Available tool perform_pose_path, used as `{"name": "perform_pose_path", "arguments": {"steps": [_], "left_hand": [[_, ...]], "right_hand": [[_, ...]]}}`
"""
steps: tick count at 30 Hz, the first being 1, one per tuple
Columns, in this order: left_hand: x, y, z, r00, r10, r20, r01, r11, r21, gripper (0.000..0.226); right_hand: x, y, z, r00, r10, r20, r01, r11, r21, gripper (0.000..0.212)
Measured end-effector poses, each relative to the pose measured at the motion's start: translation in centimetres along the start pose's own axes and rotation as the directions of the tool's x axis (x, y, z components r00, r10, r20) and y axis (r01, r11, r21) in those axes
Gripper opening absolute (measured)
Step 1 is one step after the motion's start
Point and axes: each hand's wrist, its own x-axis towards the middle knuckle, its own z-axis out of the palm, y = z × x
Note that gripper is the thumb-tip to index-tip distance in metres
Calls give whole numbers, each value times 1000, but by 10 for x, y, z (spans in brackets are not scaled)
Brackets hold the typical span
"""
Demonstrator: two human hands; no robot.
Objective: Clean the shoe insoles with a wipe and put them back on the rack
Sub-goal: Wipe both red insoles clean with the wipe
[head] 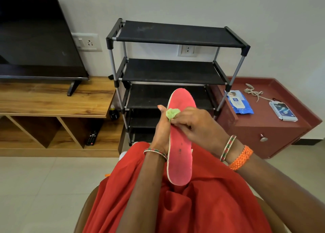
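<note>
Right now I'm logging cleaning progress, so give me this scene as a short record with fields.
insole: pink insole, held upright over the lap
left hand: left hand grips the insole's edge
right hand: right hand presses the green wipe on the insole
rack: black rack, visible shelves bare
wipes pack: blue pack on the red cabinet

Black rack [173, 33] (shelves bare), tiled floor [35, 188]

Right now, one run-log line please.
left hand: holds insole | right hand: pinches wipe on insole | rack: bare
</note>
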Motion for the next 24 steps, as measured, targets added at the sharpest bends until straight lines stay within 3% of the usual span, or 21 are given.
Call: {"name": "perform_pose_path", "arguments": {"steps": [3, 6, 8, 11, 13, 16, 21, 24], "left_hand": [[0, -4, 8, 998, -34, -53, 37, 998, 55, 82], [4, -12, 9, 994, 48, -94, -23, 967, 255, 52], [2, -9, 9, 998, 17, -63, -4, 981, 194, 57], [-8, 0, 6, 996, -12, 92, 10, 1000, 21, 79], [-12, 2, 9, 981, 17, 196, -14, 1000, -14, 79], [-12, 0, 14, 972, 75, 223, -65, 996, -55, 76], [-16, 4, 7, 960, 123, 252, -124, 992, -12, 46], [-20, 6, 10, 964, 111, 243, -130, 989, 66, 38]], "right_hand": [[9, 16, -9, 984, 123, -126, -135, 987, -91, 17], [16, 21, -16, 912, 283, -297, -323, 942, -93, 15], [13, 11, -13, 922, 308, -235, -310, 950, 33, 16], [5, -3, -8, 928, 373, 0, -359, 893, 271, 18], [4, -2, -8, 901, 429, -67, -409, 890, 202, 19], [8, 0, -14, 852, 485, -196, -465, 874, 140, 18], [7, 3, -18, 833, 547, -79, -493, 800, 342, 27], [9, 9, -21, 844, 536, -16, -515, 820, 249, 32]]}}
